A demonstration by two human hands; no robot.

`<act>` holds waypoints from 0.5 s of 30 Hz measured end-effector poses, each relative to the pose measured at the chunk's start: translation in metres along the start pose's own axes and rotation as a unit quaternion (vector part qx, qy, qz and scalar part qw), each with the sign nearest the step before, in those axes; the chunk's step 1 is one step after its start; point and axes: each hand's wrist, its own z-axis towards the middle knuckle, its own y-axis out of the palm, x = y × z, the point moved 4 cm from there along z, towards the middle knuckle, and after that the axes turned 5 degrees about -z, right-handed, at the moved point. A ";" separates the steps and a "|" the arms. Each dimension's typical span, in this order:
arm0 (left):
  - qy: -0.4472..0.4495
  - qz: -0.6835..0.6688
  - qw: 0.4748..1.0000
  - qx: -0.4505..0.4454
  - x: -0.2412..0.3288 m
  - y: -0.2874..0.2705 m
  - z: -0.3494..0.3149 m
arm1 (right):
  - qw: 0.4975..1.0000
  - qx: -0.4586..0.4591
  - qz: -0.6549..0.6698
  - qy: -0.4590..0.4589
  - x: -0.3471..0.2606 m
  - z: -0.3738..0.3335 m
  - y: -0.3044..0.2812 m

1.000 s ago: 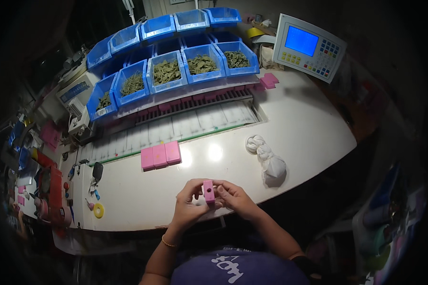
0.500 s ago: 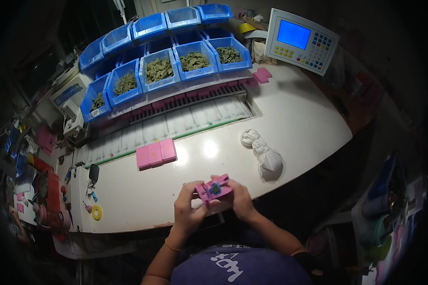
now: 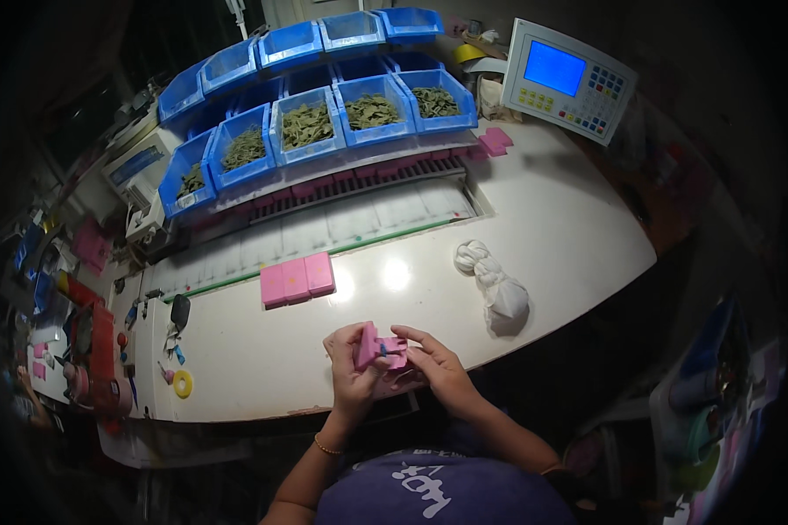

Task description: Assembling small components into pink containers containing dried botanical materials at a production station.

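Over the table's front edge, my left hand (image 3: 353,378) grips a small pink paper box (image 3: 369,345) by its side, thumb in front. The box stands partly unfolded, its flaps sticking out to the right, with a bit of dark blue showing at the fold. My right hand (image 3: 442,372) holds the flap side, its thumb and fingers around the pink paper. The box's underside and some fingertips are hidden. Beyond my hands, three closed pink boxes (image 3: 298,280) lie side by side in a row on the white table (image 3: 236,350).
A knotted white cloth bundle (image 3: 499,293) lies to the right. Blue bins (image 3: 308,150), several with dried leaves, stand in tiers at the back. A keypad panel with a blue screen (image 3: 555,68) is at far right. A yellow tape roll (image 3: 182,383) sits left.
The pink box has been turned and folded up between my hands; the dark blue and green content seen inside before is now mostly hidden. The view has shifted slightly.
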 end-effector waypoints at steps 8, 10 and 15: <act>0.091 0.133 0.987 0.010 0.024 0.012 -0.006 | 0.942 0.013 -0.277 -0.191 -0.031 -0.003 -0.003; 0.077 0.101 0.992 -0.023 0.022 0.011 -0.003 | 0.935 0.000 -0.297 -0.194 -0.039 -0.001 -0.004; -0.017 -0.115 0.993 0.002 0.010 0.008 -0.011 | 0.900 0.001 -0.363 -0.241 -0.059 0.005 0.000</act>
